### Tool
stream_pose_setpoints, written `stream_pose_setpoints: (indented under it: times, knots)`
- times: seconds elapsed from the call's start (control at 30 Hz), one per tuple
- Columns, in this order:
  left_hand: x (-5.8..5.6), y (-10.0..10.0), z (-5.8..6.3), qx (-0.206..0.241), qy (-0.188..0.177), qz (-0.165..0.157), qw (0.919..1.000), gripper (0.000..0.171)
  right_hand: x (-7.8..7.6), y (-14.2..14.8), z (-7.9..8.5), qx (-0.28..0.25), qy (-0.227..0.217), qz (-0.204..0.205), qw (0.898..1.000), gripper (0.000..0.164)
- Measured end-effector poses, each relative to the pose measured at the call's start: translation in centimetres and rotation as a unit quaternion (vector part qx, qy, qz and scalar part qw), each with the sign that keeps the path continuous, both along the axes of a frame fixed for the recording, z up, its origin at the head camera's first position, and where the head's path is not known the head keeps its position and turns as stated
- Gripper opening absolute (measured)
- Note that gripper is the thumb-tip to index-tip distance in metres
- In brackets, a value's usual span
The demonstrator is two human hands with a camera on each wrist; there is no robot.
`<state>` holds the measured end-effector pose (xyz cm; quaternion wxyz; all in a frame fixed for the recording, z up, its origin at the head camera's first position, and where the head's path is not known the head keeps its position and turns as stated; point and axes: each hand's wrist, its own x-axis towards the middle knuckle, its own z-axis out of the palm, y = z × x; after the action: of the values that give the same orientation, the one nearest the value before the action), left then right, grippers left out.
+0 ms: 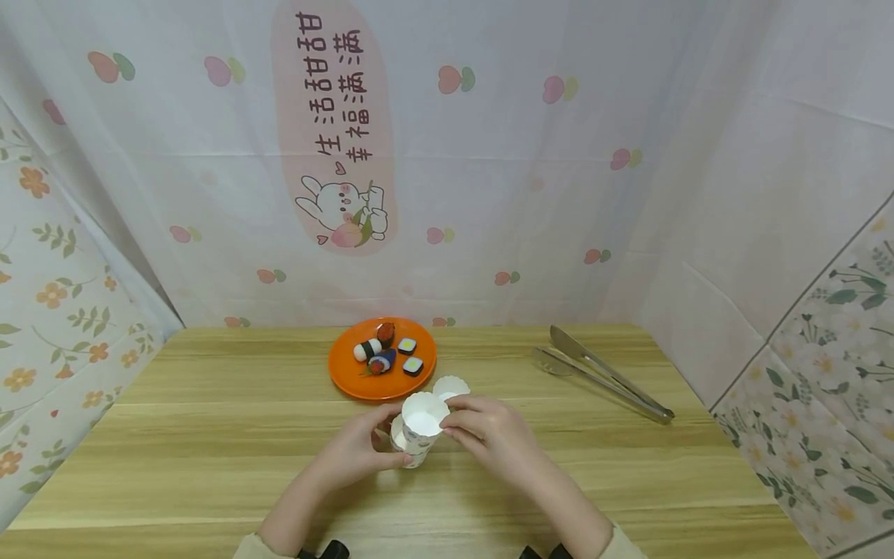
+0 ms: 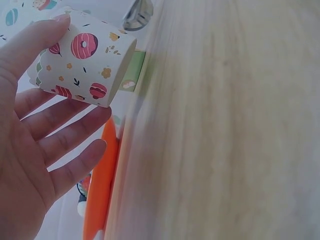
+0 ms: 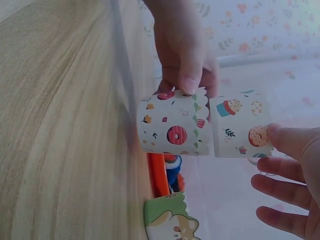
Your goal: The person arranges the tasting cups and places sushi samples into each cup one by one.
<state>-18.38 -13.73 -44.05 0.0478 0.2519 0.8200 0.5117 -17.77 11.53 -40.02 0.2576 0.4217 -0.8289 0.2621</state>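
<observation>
A paper cup printed with pink donuts (image 3: 172, 122) is in my left hand (image 1: 352, 450), gripped between thumb and fingers. In the left wrist view this donut cup (image 2: 87, 55) tilts, its base apart from the table. Just above it is a second white paper cup (image 3: 242, 125) with a cupcake print, which my right hand (image 1: 492, 435) pinches near the rim. The upper cup's base is at the lower cup's scalloped rim; I cannot tell whether it sits inside. Behind them a green paper cup with an animal print (image 3: 172, 217) stands upright on the table.
An orange plate (image 1: 342, 378) with several toy sushi pieces (image 1: 380, 362) lies at the back, left of the green cup. Metal tongs (image 1: 615, 380) lie at the back right of the wooden table (image 1: 209, 435). A printed curtain (image 1: 489, 194) hangs behind.
</observation>
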Motion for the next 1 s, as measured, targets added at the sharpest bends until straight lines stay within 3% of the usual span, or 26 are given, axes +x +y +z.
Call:
stream_pose_setpoints:
  times: [0.4,1.0]
  knots:
    - [-0.2,-0.1,-0.2,-0.007,0.007,0.002,0.9999,0.062,-0.1,0.6,0.9,-0.034,0.011,-0.008,0.999,0.014]
    - [-0.1,-0.2,-0.2,-0.023,0.011,0.015,0.9996,0.058,-1.1,3.2,2.0,-0.047,-0.023,-0.086,0.995,0.012]
